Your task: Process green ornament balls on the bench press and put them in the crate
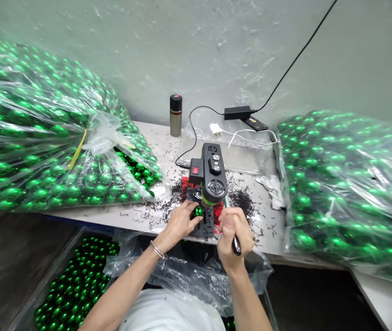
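My left hand, with a bracelet at the wrist, holds a shiny green ball between thumb and fingers at the base of a small black machine. The machine has round vents, buttons and a red switch. My right hand is closed around a black-tipped lever handle just right of the machine. Black shavings and red bits lie around the machine's base.
Large clear bags of green balls stand left and right. A bottle, power adapter, white charger and crumpled tissue are on the table. More green balls fill a lined container below left.
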A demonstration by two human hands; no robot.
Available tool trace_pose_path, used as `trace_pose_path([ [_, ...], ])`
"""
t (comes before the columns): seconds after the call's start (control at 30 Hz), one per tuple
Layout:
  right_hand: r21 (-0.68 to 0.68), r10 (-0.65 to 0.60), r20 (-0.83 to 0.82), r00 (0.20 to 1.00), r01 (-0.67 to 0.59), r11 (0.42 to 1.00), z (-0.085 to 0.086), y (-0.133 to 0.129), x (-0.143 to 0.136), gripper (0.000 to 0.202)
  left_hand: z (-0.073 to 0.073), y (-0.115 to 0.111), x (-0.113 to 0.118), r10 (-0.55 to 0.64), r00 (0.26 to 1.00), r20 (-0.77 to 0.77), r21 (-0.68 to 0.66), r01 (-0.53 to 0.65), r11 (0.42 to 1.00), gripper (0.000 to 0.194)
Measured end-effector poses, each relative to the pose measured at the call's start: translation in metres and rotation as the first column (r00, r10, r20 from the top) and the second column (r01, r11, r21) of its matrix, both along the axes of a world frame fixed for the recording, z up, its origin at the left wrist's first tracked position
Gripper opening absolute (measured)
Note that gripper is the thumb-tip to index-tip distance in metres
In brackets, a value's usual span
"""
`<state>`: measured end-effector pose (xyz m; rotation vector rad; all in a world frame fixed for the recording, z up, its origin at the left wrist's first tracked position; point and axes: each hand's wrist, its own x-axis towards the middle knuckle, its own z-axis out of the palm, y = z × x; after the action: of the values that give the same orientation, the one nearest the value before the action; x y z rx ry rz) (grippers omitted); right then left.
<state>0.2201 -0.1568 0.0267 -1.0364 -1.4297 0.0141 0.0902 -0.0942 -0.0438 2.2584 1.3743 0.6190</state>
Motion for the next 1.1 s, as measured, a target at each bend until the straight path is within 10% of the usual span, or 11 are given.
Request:
trace_pose_path([
  [0.3, 0.006, -0.016, 0.017, 1.0, 0.016, 1.0, -0.01, -0.002, 0.0, 0.028, -0.034, -0.002, 0.0, -0.05, 0.952, 0.303, 0.169, -0.002, 0.986, 0.033],
  [0.7, 0.177, -0.058, 0.05, 0.997, 0.048, 0.983, -0.08, 0.01, 0.005, 0.027, -0.038, -0.001, 0.0, -0.054, 0.95, 0.309, 0.143, 0.01, 0.99, 0.034],
  [1.1, 0.166, -0.049, 0.17, 0.984, 0.021, 0.986, -0.079, 0.014, 0.008, 0.026, -0.037, 0.0, 0.001, -0.051, 0.944, 0.327, 0.137, 0.006, 0.991, 0.034],
])
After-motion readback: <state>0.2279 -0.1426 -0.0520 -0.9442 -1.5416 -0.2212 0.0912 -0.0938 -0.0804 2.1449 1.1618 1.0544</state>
